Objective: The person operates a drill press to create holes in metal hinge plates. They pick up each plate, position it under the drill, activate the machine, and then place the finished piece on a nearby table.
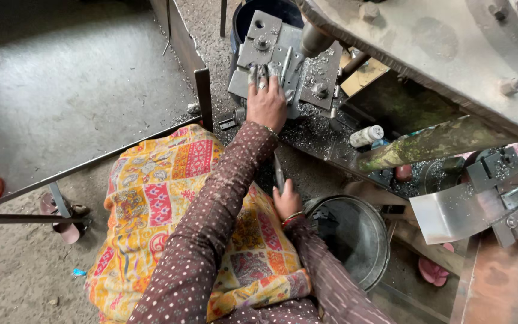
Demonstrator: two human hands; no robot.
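The left hand (pixel 266 103) reaches forward with the arm stretched out and lies flat on the die block (pixel 283 60), a grey steel plate with bolts at its corners that sits under the press (pixel 451 66). Its fingers are spread and dusted grey, their tips resting on the block's near part beside a slim metal strip (pixel 286 65); the grip is open, pressing down and clamped on nothing. A ring shows on one finger.

The right hand (pixel 286 201) is drawn back close to the body, above the lap. Its grip is closed around a thin grey rod (pixel 278 173) that stands up out of the fist, tilted slightly; whether this is a tool or a lever is hard to tell from this angle. A bangle sits at that wrist.

Metal chips lie scattered over the surface (pixel 319 135) around the block. A small white bottle (pixel 366 135) lies on its side to the right of the block, well apart from both hands. A dark round bucket (pixel 355 237) stands on the floor just right of the right hand. A patterned yellow and red cloth (pixel 169 198) covers the lap beneath both sleeves.
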